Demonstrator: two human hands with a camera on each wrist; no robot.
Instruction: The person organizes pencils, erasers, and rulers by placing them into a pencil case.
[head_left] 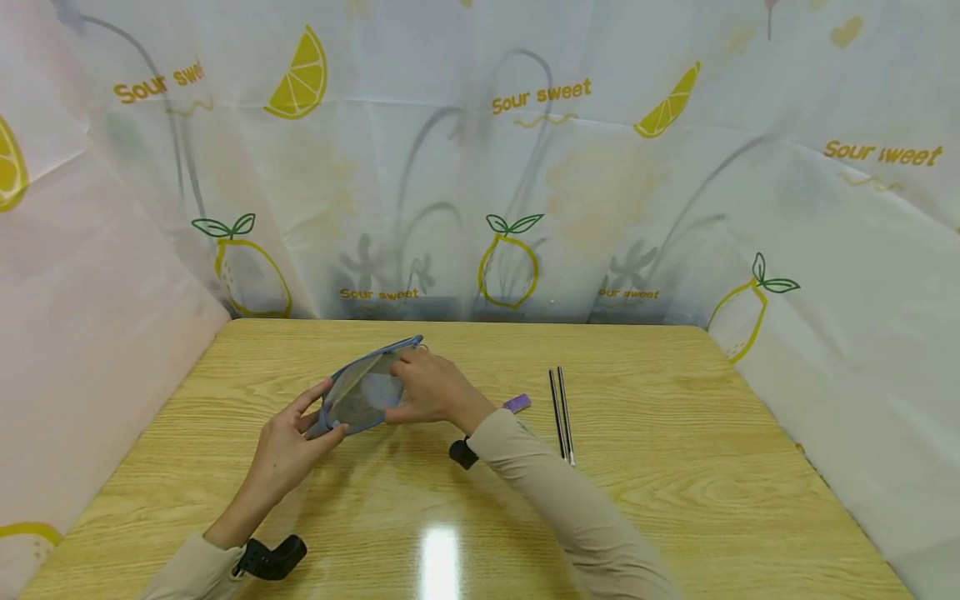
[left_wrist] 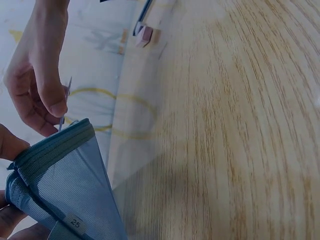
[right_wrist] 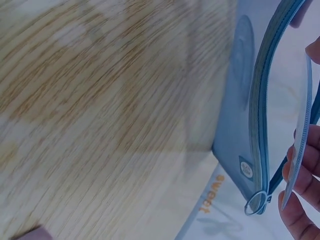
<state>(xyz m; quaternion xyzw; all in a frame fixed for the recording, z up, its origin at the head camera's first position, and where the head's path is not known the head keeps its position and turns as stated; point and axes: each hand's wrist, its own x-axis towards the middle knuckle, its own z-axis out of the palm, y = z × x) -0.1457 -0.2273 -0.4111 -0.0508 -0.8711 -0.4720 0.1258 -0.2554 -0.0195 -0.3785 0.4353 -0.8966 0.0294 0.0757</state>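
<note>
A blue mesh zipper pouch (head_left: 352,408) is held up off the table, tilted, by my left hand (head_left: 281,450), whose thumb and fingers grip its near end. Its zipper stands undone in the right wrist view, with a ring pull (right_wrist: 256,202) at one corner. My right hand (head_left: 431,387) is at the pouch's mouth. It pinches a thin clear protractor (right_wrist: 301,135), seen almost edge-on, with fine tick marks along its curved rim. In the left wrist view the protractor's lower edge reaches the zipper edge; how far inside it goes is hidden.
Beyond my right wrist lies a purple eraser (head_left: 517,403) on the wooden table (head_left: 675,433). Two dark, slender pencils (head_left: 561,412) lie side by side to its right. A white lemon-print curtain (head_left: 450,183) closes off the back and both sides.
</note>
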